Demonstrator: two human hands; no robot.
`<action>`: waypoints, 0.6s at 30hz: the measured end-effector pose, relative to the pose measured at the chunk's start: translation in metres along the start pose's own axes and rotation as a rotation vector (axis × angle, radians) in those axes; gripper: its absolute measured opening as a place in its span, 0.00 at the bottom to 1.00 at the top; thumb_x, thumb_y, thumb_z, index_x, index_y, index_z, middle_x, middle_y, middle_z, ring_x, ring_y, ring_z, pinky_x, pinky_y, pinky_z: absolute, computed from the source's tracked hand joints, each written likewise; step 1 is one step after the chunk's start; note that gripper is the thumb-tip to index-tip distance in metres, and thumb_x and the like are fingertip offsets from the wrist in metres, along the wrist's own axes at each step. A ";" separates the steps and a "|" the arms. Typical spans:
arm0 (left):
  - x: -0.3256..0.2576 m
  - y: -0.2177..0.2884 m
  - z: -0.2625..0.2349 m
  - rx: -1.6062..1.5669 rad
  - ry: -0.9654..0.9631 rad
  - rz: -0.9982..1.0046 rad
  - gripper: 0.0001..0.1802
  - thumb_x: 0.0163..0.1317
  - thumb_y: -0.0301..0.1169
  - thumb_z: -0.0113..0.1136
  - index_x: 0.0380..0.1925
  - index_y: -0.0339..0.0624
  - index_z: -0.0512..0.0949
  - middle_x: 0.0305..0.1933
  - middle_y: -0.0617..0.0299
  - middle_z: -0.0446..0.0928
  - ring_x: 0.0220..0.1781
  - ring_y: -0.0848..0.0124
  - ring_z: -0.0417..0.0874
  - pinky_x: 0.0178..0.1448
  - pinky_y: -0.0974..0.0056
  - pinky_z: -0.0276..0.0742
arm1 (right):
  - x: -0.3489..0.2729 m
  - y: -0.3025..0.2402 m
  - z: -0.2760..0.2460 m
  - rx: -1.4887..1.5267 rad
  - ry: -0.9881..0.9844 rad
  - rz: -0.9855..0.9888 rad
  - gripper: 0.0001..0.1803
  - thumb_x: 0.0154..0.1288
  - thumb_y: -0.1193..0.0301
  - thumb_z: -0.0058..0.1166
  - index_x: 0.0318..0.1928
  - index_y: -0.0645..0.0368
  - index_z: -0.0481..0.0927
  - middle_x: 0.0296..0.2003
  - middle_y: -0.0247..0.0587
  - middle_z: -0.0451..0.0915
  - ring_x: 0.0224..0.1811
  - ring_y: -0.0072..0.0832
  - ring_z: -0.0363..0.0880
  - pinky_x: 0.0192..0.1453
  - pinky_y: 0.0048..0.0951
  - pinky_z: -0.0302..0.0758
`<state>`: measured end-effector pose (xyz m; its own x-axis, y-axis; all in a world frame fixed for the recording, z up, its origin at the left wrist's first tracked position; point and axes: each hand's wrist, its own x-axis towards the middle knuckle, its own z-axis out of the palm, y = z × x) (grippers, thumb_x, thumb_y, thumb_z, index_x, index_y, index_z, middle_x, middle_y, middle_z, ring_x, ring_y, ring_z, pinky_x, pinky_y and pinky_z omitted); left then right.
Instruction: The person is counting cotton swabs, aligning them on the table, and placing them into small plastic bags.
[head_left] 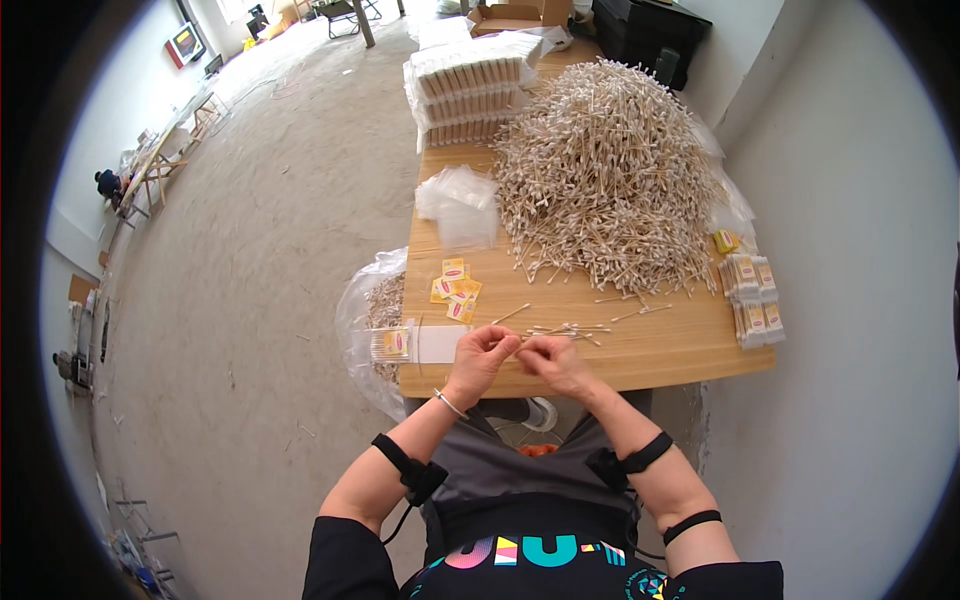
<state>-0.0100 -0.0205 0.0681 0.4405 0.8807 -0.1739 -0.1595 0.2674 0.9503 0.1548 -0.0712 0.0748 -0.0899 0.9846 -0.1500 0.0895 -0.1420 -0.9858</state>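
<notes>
Head view: left hand point(477, 364) and right hand point(558, 364) below frame centre, fingers point(497, 337) pinched; whether holding anything, cannot tell. Loose cotton swabs point(568, 329) just above right hand, on wooden surface point(680, 350).

Swab pile point(610, 170) on surface point(670, 352); plastic bags point(460, 212) left of it, cards point(457, 288) in front of bags, packs point(752, 300) at right edge.
</notes>
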 end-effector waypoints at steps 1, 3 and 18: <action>0.003 0.000 0.004 0.333 0.015 0.152 0.11 0.57 0.32 0.65 0.36 0.37 0.78 0.36 0.60 0.79 0.41 0.70 0.77 0.48 0.67 0.72 | -0.001 0.004 -0.013 -0.220 0.108 -0.047 0.06 0.60 0.70 0.57 0.36 0.58 0.82 0.22 0.35 0.75 0.23 0.23 0.71 0.30 0.25 0.70; 0.006 0.003 0.010 0.822 0.071 0.397 0.21 0.47 0.32 0.70 0.43 0.40 0.77 0.50 0.55 0.76 0.56 0.57 0.71 0.62 0.59 0.65 | -0.004 0.030 -0.043 -0.488 0.377 -0.198 0.09 0.53 0.70 0.61 0.36 0.55 0.83 0.27 0.37 0.76 0.30 0.34 0.75 0.37 0.32 0.72; 0.031 -0.039 0.004 0.843 0.114 0.595 0.06 0.52 0.24 0.63 0.31 0.38 0.81 0.40 0.56 0.80 0.46 0.58 0.78 0.51 0.60 0.75 | -0.018 0.058 -0.079 -0.988 0.717 -0.121 0.12 0.48 0.72 0.62 0.36 0.56 0.81 0.35 0.39 0.74 0.43 0.39 0.70 0.48 0.37 0.70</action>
<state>0.0139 -0.0049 0.0267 0.3993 0.8246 0.4008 0.3652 -0.5440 0.7554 0.2399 -0.0895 0.0265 0.3883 0.8638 0.3210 0.8599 -0.2145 -0.4631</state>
